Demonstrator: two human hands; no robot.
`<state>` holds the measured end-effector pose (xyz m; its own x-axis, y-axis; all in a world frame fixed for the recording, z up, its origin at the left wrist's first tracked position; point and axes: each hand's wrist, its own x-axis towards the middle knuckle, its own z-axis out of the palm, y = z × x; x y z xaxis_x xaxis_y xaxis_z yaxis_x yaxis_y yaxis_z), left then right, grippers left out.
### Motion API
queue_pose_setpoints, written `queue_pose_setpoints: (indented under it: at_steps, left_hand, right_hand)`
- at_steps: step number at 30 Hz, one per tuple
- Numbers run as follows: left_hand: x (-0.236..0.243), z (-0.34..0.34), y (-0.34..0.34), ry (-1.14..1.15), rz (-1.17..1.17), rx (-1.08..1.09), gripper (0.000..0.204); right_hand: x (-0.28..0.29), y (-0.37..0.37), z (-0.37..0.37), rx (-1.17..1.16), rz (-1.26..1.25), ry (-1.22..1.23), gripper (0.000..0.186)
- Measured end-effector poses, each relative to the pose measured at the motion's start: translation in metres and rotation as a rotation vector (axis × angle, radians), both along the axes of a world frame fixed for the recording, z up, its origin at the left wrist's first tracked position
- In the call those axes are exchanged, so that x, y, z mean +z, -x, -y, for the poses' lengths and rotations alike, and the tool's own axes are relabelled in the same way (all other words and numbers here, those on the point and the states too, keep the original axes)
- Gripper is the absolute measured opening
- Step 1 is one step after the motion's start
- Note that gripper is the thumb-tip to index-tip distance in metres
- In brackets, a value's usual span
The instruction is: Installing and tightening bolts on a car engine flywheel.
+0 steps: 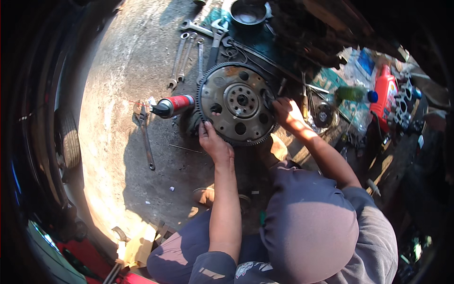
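Note:
A round metal flywheel [226, 116] with a toothed rim faces up in front of me, its holed hub in the middle. My left hand [215, 144] grips its lower-left rim, thumb on the face. At the right edge, my right hand [287, 113] has its fingers curled in against the plate's face. A dark patch lies by those fingertips; I cannot make out whether it is a cloth or part of the plate. Just left of the flywheel is a red and black spray can [175, 105] with a thin red straw. What supports the plate from below is hidden.
An adjustable wrench [145, 137] lies on the concrete at left. Beyond the flywheel are several spanners [177, 64], another adjustable wrench [217, 35] and a metal bowl [248, 16]. At right stand a green bottle [352, 93], a red bottle [385, 97] and metal parts. A tyre [70, 137] is far left.

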<state>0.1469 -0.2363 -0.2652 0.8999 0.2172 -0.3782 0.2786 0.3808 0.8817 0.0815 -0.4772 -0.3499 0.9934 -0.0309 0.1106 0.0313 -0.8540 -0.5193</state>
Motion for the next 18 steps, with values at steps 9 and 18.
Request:
queue_pose_setpoints:
  at_steps: [9,18]
  left_hand:
    - [-0.074,-0.014,0.011,-0.311,-0.134,0.022,0.03]
    - [-0.088,-0.057,-0.02,-0.703,-0.362,-0.44,0.042]
  right_hand:
    - [0.029,0.042,0.001,-0.308,-0.097,0.024,0.033]
    - [0.04,-0.005,0.008,-0.176,-0.201,0.049,0.025]
